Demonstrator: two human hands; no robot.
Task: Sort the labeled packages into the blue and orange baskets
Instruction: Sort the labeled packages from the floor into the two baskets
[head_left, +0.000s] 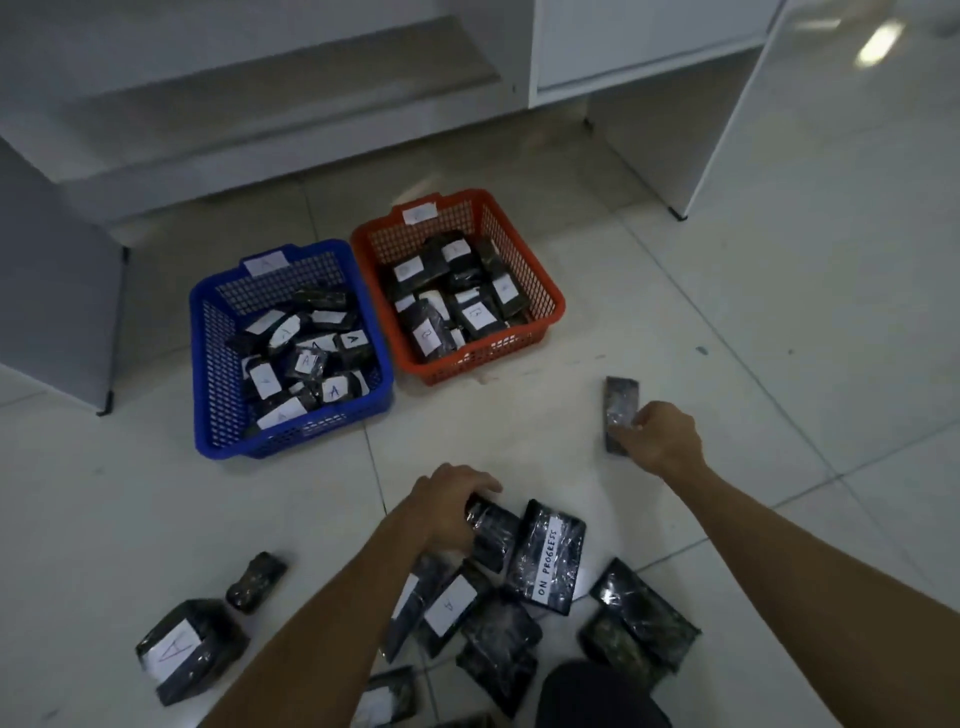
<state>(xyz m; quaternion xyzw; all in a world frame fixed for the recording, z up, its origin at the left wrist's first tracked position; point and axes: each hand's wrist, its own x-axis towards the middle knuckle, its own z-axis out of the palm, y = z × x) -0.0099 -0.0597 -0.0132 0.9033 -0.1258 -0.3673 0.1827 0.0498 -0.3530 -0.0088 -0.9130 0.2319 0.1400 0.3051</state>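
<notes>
Head: right hand (662, 436) grips lone package (620, 410) lower end.

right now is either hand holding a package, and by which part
Yes. The left hand grips a black wrapped package in the pile by its top end. The right hand pinches the near end of a lone dark package on the floor.

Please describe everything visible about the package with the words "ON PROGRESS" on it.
The "ON PROGRESS" package is a flat, dark rectangular packet wrapped in glossy clear film that catches the light. A white strip along its length carries the handwritten words. It lies label up on the tiled floor, in the pile of unsorted packages near the person, slightly tilted. Its left edge touches or overlaps the package gripped by the left hand. No hand touches it.
</notes>
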